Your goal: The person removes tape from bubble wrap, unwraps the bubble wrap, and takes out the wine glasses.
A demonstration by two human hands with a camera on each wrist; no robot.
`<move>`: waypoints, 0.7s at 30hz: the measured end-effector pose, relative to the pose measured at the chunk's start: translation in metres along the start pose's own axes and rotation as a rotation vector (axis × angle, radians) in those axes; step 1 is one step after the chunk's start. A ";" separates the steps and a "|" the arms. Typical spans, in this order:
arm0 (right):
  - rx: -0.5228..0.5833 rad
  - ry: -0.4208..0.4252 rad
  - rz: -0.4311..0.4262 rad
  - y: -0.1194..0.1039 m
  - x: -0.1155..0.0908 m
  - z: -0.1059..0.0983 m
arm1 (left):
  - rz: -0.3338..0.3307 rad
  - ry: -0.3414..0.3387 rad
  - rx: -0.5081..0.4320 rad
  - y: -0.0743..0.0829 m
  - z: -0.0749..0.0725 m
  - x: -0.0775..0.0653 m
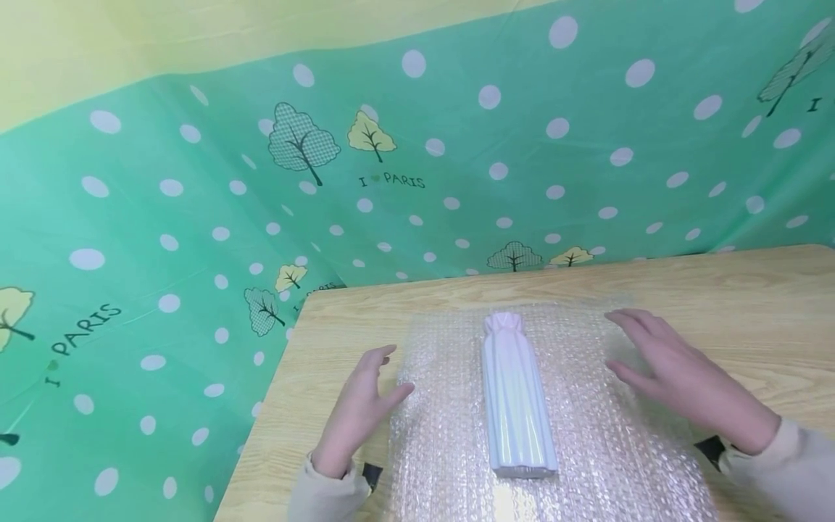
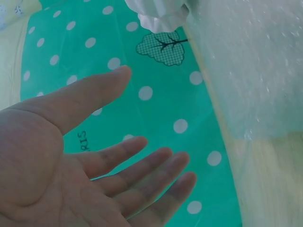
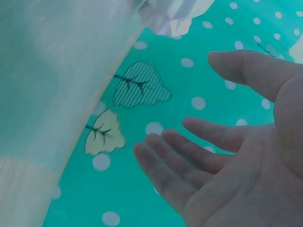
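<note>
Head view has the full layout: white fluted vase point(image 1: 518, 402) lying on bubble wrap point(image 1: 443, 413) on the wood-grain surface point(image 1: 750, 312), ruffled neck toward 12 o'clock, base toward 6. Wrist views catch just the ruffled end, 12 o'clock in each, but show the palms face-on; head view gets them more side-on.

Left grip point(image 1: 357, 406): fingers loosely extended, thumb spread, nothing held. Right grip point(image 1: 672, 377): same. Vase sits between the two, apart from both: 3 o'clock of left grip, 8 to 9 o'clock of right grip. Left grip is by the wrap's 9 o'clock edge, right grip at its 2 to 3 o'clock side; can't tell if either touches the wrap.

Writing: green dotted cloth point(image 1: 457, 174) reads "I PARIS", small heart between, near 11 o'clock in head view; repeats tilted near 8. Left wrist view: only "RIS", 8 o'clock.
</note>
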State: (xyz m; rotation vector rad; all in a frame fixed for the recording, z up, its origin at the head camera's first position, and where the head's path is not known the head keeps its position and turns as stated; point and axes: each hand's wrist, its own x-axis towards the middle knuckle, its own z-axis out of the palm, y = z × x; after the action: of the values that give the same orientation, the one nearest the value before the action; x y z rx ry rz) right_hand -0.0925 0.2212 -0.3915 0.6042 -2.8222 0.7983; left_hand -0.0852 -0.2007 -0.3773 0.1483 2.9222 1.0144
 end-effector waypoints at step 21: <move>0.099 -0.058 -0.051 -0.051 0.017 0.007 | 0.075 -0.042 -0.081 0.028 0.012 0.006</move>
State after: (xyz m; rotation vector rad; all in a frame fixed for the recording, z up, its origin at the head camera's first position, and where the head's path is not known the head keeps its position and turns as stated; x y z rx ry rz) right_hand -0.0867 0.1728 -0.3693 0.7218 -2.8195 0.9308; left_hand -0.0886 -0.1712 -0.3691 0.2745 2.8519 1.1242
